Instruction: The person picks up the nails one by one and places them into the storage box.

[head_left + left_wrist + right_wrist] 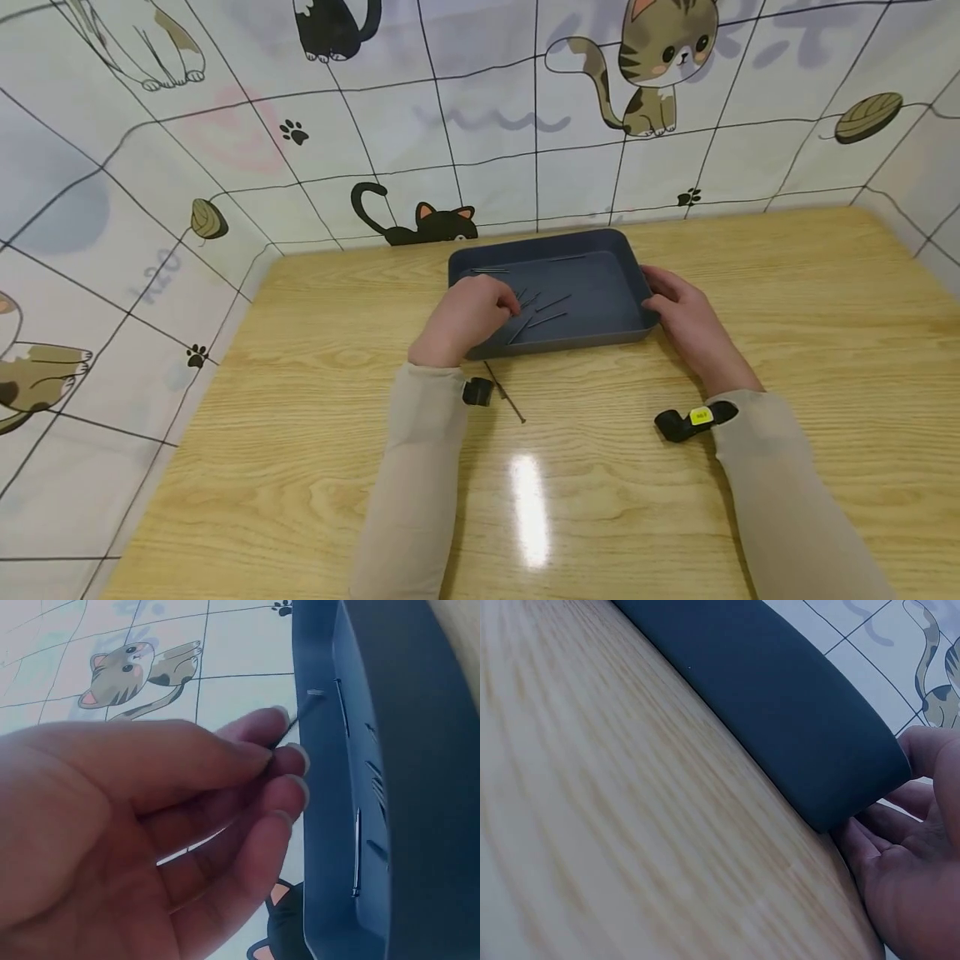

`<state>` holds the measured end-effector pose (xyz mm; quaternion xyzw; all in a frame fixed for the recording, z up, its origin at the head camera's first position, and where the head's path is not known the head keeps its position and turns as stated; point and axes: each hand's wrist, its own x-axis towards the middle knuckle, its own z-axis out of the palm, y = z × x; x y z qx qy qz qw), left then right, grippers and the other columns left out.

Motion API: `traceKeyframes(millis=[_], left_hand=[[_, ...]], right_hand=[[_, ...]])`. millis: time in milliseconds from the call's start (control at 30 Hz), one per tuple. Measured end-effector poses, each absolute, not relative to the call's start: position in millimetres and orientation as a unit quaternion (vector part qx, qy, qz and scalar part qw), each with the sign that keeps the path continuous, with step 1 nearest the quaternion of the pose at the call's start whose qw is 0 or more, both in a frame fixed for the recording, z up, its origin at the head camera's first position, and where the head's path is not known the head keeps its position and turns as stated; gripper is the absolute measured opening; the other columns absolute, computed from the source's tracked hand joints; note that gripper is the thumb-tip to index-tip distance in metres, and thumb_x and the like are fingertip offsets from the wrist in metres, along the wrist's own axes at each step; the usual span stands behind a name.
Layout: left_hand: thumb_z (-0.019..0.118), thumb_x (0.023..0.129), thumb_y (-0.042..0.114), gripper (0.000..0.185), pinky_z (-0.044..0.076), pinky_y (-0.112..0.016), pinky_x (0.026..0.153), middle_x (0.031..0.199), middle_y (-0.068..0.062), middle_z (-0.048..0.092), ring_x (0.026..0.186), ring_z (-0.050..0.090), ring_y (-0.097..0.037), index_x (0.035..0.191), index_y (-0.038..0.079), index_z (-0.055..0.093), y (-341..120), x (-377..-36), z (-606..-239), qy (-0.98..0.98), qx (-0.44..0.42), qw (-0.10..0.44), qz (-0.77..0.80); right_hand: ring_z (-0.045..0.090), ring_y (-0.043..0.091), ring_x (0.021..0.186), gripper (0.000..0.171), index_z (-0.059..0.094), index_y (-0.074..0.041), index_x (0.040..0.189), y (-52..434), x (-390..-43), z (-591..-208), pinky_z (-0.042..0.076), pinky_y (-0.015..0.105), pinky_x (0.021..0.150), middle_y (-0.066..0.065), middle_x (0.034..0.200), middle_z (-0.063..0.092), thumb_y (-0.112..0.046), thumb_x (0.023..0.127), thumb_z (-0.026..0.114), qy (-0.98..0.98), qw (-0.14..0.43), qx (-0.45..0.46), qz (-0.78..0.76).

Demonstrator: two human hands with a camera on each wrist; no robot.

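Note:
My left hand hovers over the left part of a dark blue-grey tray. In the left wrist view, its thumb and fingers pinch a thin nail, whose flat head points away from the fingers. Several thin nails lie scattered on the tray floor, some hidden behind the left hand. At the tray's right end, my right hand grips the wall, thumb at the rim. The right wrist view shows its fingers against the outside of the tray, which stands on the wooden table.
More thin nail-like pieces lie on the wooden table in front of the tray, beside the left wrist's black camera. Behind the table hangs a white grid-patterned cloth with cartoon cats, close to the tray's far side.

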<state>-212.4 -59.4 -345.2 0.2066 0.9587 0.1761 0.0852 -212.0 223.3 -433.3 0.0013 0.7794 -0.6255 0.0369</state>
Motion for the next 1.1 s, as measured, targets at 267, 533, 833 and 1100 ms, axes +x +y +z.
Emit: traceKeyframes(millis=[267, 533, 833, 1100], left_hand=[[0.052, 0.089, 0.012, 0.022, 0.044, -0.028, 0.079, 0.108, 0.003, 0.061, 0.098, 0.054, -0.012, 0.102, 0.016, 0.069, -60, -217, -352, 0.963, 0.186, 0.082, 0.177], [0.053, 0.089, 0.015, 0.024, 0.044, -0.029, 0.081, 0.112, 0.001, 0.059, 0.101, 0.054, -0.014, 0.110, 0.014, 0.065, -60, -221, -364, 0.961, 0.178, 0.123, 0.170], [0.054, 0.089, 0.017, 0.029, 0.043, -0.030, 0.084, 0.117, 0.000, 0.057, 0.105, 0.053, -0.015, 0.116, 0.012, 0.061, -59, -220, -368, 0.958, 0.185, 0.158, 0.153], [0.052, 0.090, 0.028, 0.030, 0.044, -0.030, 0.080, 0.116, 0.000, 0.057, 0.097, 0.056, -0.013, 0.115, 0.014, 0.062, -53, -223, -374, 0.953, 0.178, 0.183, 0.162]], right_hand=[[0.027, 0.019, 0.129, 0.050, 0.029, -0.015, 0.141, 224, -213, -433, 0.026, 0.040, 0.100, 0.008, 0.143, 0.027, -0.011, 0.093, 0.042, 0.783, 0.034, -0.006, -0.621], [0.027, 0.018, 0.129, 0.050, 0.029, -0.015, 0.141, 224, -213, -436, 0.028, 0.036, 0.099, 0.008, 0.143, 0.027, -0.011, 0.093, 0.041, 0.781, 0.038, -0.006, -0.623], [0.027, 0.019, 0.128, 0.050, 0.029, -0.016, 0.141, 221, -213, -433, 0.027, 0.038, 0.100, 0.008, 0.143, 0.027, -0.010, 0.092, 0.042, 0.772, 0.042, -0.004, -0.634], [0.027, 0.019, 0.129, 0.050, 0.028, -0.015, 0.141, 223, -213, -434, 0.026, 0.038, 0.100, 0.008, 0.143, 0.026, -0.011, 0.093, 0.042, 0.776, 0.040, -0.006, -0.630]])
